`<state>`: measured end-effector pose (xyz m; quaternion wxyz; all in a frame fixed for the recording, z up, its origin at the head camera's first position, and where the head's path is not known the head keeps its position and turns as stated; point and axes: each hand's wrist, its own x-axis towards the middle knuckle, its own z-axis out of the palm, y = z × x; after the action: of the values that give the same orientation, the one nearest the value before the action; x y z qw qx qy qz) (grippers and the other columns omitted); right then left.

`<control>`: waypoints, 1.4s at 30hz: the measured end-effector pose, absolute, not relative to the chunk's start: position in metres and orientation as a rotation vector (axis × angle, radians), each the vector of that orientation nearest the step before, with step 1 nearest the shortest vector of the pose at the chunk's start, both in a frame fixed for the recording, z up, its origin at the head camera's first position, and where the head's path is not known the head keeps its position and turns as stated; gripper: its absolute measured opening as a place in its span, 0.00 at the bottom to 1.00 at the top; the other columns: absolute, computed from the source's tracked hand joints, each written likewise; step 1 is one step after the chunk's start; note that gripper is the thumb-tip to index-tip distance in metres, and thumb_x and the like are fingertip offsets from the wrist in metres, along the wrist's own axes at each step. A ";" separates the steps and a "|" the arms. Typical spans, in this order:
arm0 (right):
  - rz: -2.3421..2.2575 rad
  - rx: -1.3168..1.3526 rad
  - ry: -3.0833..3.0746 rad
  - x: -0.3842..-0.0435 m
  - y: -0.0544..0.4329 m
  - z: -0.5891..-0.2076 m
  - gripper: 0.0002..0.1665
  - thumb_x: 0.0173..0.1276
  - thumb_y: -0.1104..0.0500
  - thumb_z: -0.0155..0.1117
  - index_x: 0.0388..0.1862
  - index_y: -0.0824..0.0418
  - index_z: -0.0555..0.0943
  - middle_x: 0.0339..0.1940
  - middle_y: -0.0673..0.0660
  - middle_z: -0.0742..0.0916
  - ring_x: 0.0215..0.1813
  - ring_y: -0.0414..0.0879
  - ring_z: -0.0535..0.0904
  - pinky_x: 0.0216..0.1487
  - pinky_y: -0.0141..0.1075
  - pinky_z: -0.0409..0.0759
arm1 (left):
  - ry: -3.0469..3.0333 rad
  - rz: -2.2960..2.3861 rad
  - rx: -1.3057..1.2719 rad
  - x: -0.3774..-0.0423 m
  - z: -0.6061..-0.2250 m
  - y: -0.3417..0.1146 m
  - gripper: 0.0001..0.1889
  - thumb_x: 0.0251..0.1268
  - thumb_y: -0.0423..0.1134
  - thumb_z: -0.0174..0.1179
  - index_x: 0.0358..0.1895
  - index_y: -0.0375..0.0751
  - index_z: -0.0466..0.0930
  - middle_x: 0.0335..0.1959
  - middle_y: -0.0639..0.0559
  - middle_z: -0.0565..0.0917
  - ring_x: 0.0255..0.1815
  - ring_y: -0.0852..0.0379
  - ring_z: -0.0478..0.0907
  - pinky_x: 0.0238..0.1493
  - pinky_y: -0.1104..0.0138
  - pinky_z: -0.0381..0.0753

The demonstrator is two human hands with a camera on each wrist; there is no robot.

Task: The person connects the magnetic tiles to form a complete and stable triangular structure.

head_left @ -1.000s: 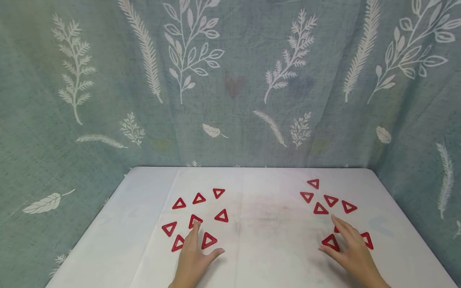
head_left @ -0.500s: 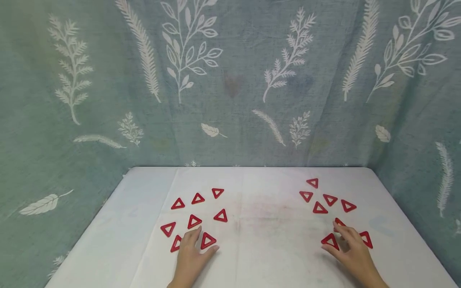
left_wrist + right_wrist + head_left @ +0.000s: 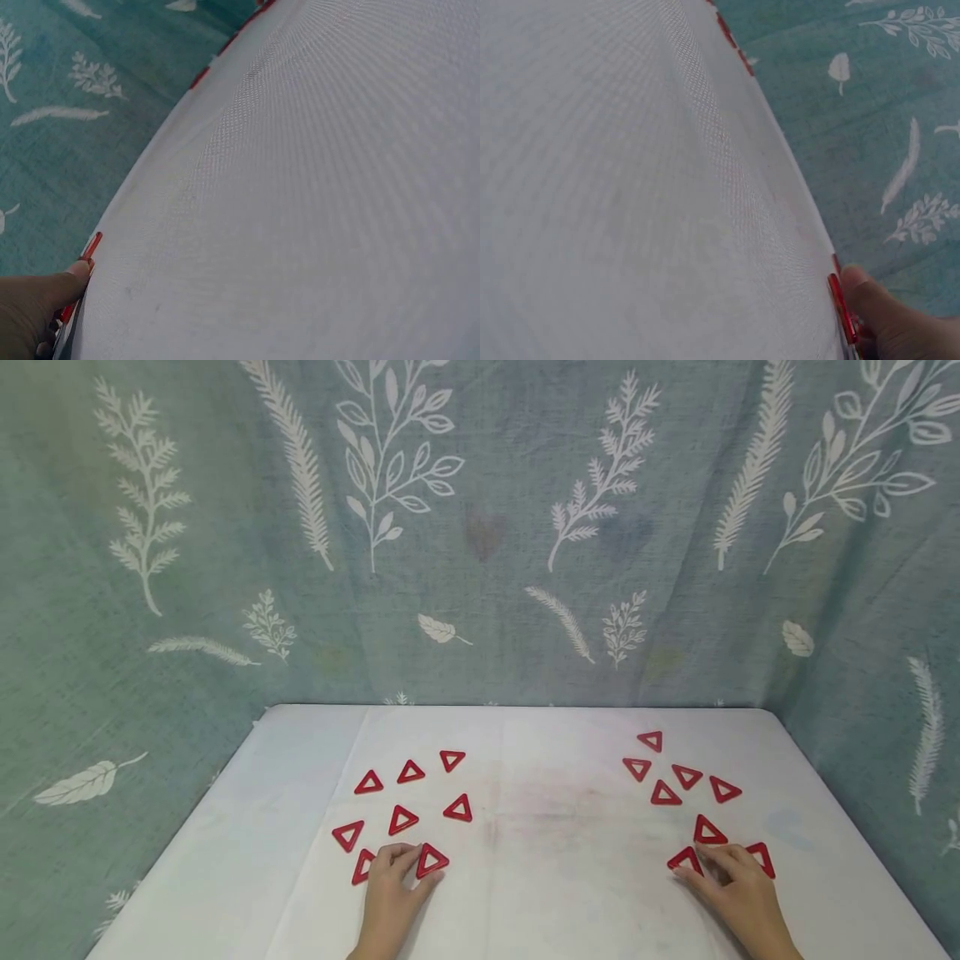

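Observation:
Red hollow triangles lie in two loose groups on the white table. At the near end of the left group, my left hand (image 3: pixel 392 889) holds a red triangle (image 3: pixel 442 861) between thumb and curled fingers. The left wrist view shows the thumb (image 3: pixel 71 277) against that triangle's edge. My right hand (image 3: pixel 738 889) pinches another red triangle (image 3: pixel 678 857) at the near end of the right group, its lower part hidden by the thumb. Both triangles look flat on or close to the table. In the right wrist view, the thumb (image 3: pixel 862 285) sits beside red edges.
Close to the left hand lie a partly covered triangle (image 3: pixel 360 867) and a triangle (image 3: pixel 402 819) beyond it. Around the right hand are a triangle (image 3: pixel 708 830) and a partly covered triangle (image 3: pixel 763 860). Several more lie farther back. A leaf-patterned green cloth (image 3: pixel 480 610) hangs behind the table.
Both hands have drawn back slightly toward the near edge. Their fingers and thumbs have closed in on one triangle each, uncovering the triangles just beyond. The other triangles have stayed put.

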<state>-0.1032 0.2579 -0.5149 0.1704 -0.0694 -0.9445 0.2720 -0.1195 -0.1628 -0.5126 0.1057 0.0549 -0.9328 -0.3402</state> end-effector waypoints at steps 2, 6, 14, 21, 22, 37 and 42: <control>0.781 -0.206 -2.701 -0.104 0.259 -0.515 0.32 0.44 0.52 0.80 0.47 0.68 0.83 0.34 0.55 0.79 0.34 0.47 0.69 0.27 0.27 0.70 | -2.742 -1.002 0.153 -0.120 -0.512 -0.162 0.25 0.46 0.43 0.73 0.49 0.35 0.83 0.44 0.48 0.74 0.48 0.51 0.69 0.52 0.55 0.72; 0.754 -0.186 -2.717 -0.106 0.259 -0.516 0.30 0.44 0.53 0.79 0.47 0.67 0.84 0.31 0.53 0.79 0.33 0.46 0.67 0.25 0.28 0.67 | -2.739 -0.996 0.123 -0.120 -0.513 -0.161 0.23 0.45 0.45 0.73 0.47 0.39 0.85 0.40 0.52 0.74 0.43 0.54 0.69 0.45 0.61 0.73; 0.913 -0.297 -2.781 -0.109 0.258 -0.513 0.30 0.47 0.52 0.78 0.48 0.65 0.83 0.35 0.55 0.82 0.35 0.46 0.70 0.29 0.27 0.70 | -2.781 -0.987 0.080 -0.121 -0.516 -0.161 0.21 0.47 0.46 0.72 0.47 0.42 0.85 0.37 0.56 0.73 0.41 0.58 0.67 0.41 0.65 0.73; 1.062 -0.336 -2.797 -0.110 0.252 -0.508 0.29 0.49 0.51 0.77 0.48 0.65 0.83 0.39 0.56 0.83 0.36 0.45 0.73 0.32 0.25 0.73 | -2.799 -0.956 -0.033 -0.122 -0.512 -0.157 0.18 0.49 0.44 0.71 0.45 0.43 0.86 0.37 0.58 0.73 0.39 0.60 0.67 0.40 0.67 0.73; 1.059 -0.322 -2.792 -0.110 0.251 -0.508 0.28 0.49 0.52 0.77 0.48 0.65 0.83 0.39 0.56 0.82 0.36 0.45 0.73 0.31 0.25 0.74 | -2.798 -0.958 -0.044 -0.122 -0.511 -0.156 0.18 0.49 0.44 0.71 0.45 0.43 0.86 0.37 0.58 0.74 0.39 0.60 0.67 0.40 0.67 0.73; 1.028 -0.228 -2.784 -0.116 0.237 -0.507 0.24 0.50 0.55 0.76 0.45 0.65 0.85 0.34 0.53 0.80 0.34 0.44 0.69 0.31 0.28 0.70 | -2.779 -0.985 -0.203 -0.131 -0.513 -0.145 0.19 0.49 0.46 0.70 0.46 0.43 0.86 0.36 0.60 0.71 0.38 0.62 0.64 0.38 0.68 0.68; 0.985 -0.176 -2.799 -0.119 0.233 -0.507 0.25 0.49 0.51 0.76 0.44 0.63 0.86 0.32 0.50 0.80 0.31 0.42 0.68 0.36 0.37 0.60 | -2.740 -1.047 -0.253 -0.134 -0.515 -0.136 0.19 0.48 0.45 0.70 0.45 0.41 0.86 0.36 0.61 0.72 0.37 0.63 0.64 0.39 0.69 0.69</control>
<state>-0.1185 0.2330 -0.5069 0.0843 -0.0591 -0.9383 0.3301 -0.1341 -0.1363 -0.5154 0.0986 -0.0856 -0.9262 -0.3538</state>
